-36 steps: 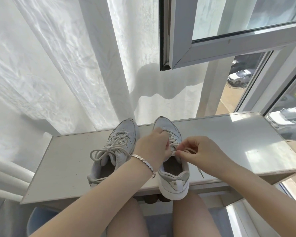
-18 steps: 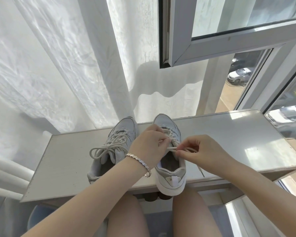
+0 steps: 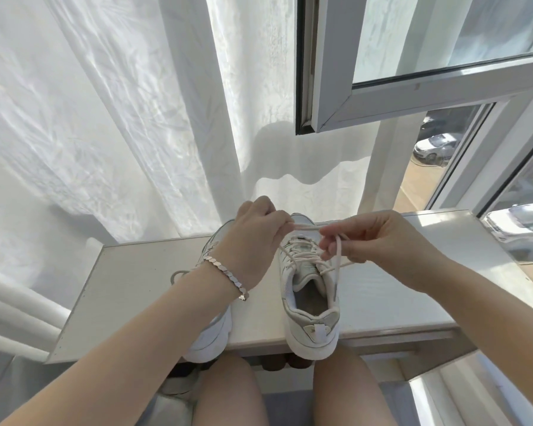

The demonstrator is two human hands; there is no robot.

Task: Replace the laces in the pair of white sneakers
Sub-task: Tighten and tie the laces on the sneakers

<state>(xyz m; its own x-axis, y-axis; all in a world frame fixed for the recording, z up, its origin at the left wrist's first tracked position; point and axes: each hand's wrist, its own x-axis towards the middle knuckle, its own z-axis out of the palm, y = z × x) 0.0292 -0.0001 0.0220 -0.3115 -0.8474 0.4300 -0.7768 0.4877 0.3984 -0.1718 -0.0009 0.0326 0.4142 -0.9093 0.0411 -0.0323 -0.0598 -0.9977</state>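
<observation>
- Right sneaker (image 3: 313, 330): stands on the worktop (image 3: 120, 287) with its long axis from 12 to 6 o'clock, toe at 12 and heel at 6, overhanging the near edge.
- Lace (image 3: 305, 227): a taut span runs 9 to 3 o'clock, square across that axis, above the upper eyelets. A second strand drops from the right hand toward 7 o'clock.
- Left hand (image 3: 259, 235): at the span's 9 o'clock end, fingers curled, pinching it.
- Right hand (image 3: 379, 241): at the 3 o'clock end, pinching likewise; neither hand is clearly nearer the eyelets.
- Left sneaker (image 3: 211, 336): at 9 o'clock of the first, mostly behind the forearm.
- Judgement: the next pull likely follows the 9–3 line.
</observation>
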